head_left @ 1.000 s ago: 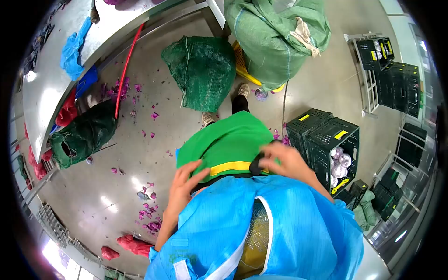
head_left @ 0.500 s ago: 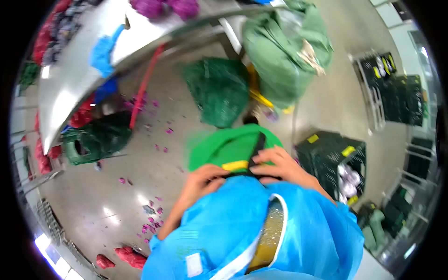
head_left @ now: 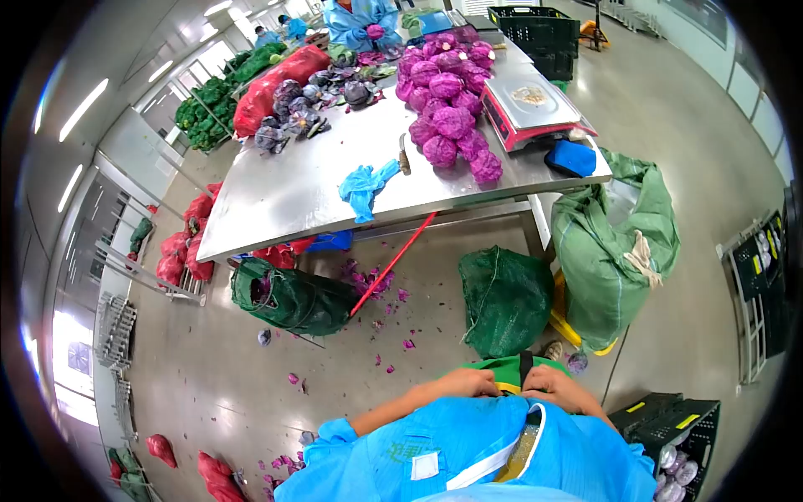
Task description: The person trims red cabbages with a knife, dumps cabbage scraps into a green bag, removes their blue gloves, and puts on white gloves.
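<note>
At the waist, my left hand [head_left: 470, 382] is closed on the edge of a green apron [head_left: 502, 366] with a yellow band. Just right of it, my right hand [head_left: 556, 387] has its fingers bent at a black strap [head_left: 525, 368] on the apron. Both hands sit in front of the blue gown [head_left: 401, 452]. Ahead stands a metal table [head_left: 276, 201] holding a pile of purple cabbages [head_left: 452, 123], a knife [head_left: 404, 157], blue gloves [head_left: 365, 187] and a red scale [head_left: 535, 109].
Green mesh sacks [head_left: 506, 301] and a pale green sack [head_left: 615, 259] stand near the table. Black crates [head_left: 677, 427] with wrapped cabbages are at lower right. A red pole [head_left: 393, 263] leans under the table. A co-worker [head_left: 360, 25] in blue is across the table.
The view has tilted up, bringing the table and co-worker into sight. My hands, apart at the apron a second ago, have come together at the waist and closed on its band and strap.
</note>
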### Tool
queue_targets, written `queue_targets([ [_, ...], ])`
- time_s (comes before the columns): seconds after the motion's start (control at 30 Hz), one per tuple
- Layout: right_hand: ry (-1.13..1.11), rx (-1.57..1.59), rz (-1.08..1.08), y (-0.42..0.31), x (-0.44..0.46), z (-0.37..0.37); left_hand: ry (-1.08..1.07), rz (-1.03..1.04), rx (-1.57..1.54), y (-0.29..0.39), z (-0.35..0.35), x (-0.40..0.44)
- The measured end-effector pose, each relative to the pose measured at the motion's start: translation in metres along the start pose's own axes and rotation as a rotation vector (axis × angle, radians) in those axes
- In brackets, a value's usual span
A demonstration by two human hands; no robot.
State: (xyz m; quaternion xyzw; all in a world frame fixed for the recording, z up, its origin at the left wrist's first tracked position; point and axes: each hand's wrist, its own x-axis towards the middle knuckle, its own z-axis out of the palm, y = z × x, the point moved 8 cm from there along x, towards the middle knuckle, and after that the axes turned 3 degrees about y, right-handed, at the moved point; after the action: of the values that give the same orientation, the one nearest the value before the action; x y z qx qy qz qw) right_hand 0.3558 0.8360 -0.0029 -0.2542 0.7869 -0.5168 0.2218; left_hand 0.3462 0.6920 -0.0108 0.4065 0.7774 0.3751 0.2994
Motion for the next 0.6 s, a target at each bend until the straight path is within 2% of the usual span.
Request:
queue_targets([
  [0.1, 0.127, 0.008, 0.032, 0.015, -0.036, -0.02, 0.111, 0.021, 0.046, 0.003, -0.002, -0.01],
  [0.17, 0.245, 0.098, 0.192, 0.007, -0.057, -0.035, 0.234, 0.07, 0.049, 0.011, -0.011, -0.021],
  [0.2, 0.298, 0.146, 0.274, 0.006, -0.064, -0.04, 0.204, 0.075, 0.081, 0.017, -0.015, -0.022],
  [0.3, 0.429, 0.157, 0.326, 0.003, -0.05, -0.051, 0.364, 0.241, 0.073, 0.023, -0.017, -0.017],
  [0.33, 0.446, 0.131, 0.269, 0.003, -0.038, -0.045, 0.369, 0.216, 0.091, 0.018, -0.013, -0.016],
  [0.43, 0.115, -0.016, 0.039, -0.017, -0.007, -0.003, 0.293, 0.131, 0.12, 0.009, -0.004, -0.01],
  [0.5, 0.19, -0.066, 0.16, -0.007, -0.014, -0.005, 0.173, 0.034, 0.138, 0.005, -0.003, -0.008],
  [0.6, 0.148, -0.138, 0.261, 0.009, -0.032, -0.009, 0.243, 0.033, 0.133, 0.009, -0.003, -0.014],
])
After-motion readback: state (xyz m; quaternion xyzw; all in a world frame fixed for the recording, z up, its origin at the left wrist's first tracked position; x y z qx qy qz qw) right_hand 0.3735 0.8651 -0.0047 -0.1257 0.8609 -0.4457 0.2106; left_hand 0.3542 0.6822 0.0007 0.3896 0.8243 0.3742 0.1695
